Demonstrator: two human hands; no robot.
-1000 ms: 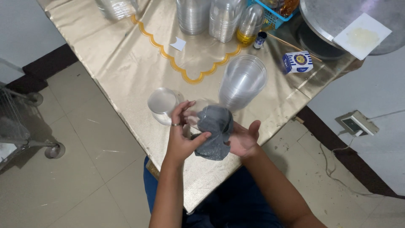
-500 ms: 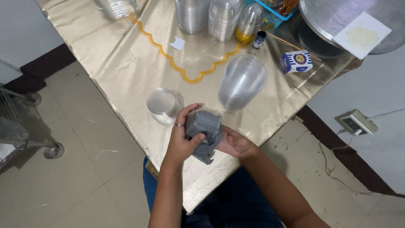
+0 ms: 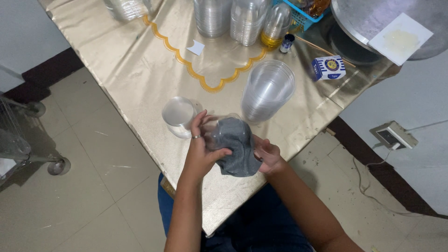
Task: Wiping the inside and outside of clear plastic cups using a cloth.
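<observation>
The left hand [image 3: 201, 150] grips a clear plastic cup [image 3: 223, 133]; the right hand [image 3: 267, 156] clasps a grey cloth [image 3: 237, 148] stuffed inside, wiping underway; a tall clear cup stack [image 3: 267, 91] lies beside.

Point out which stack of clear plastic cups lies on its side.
The stack of clear cups nearest the left hand and right hand, its open mouth facing the camera. The other stacks stand upright along the table's far edge.

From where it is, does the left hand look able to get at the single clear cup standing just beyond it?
Probably yes. The left hand is wrapped around a grey cloth, so it is occupied, but the clear cup stands right beside its fingertips with nothing between them on the gold tablecloth.
</observation>
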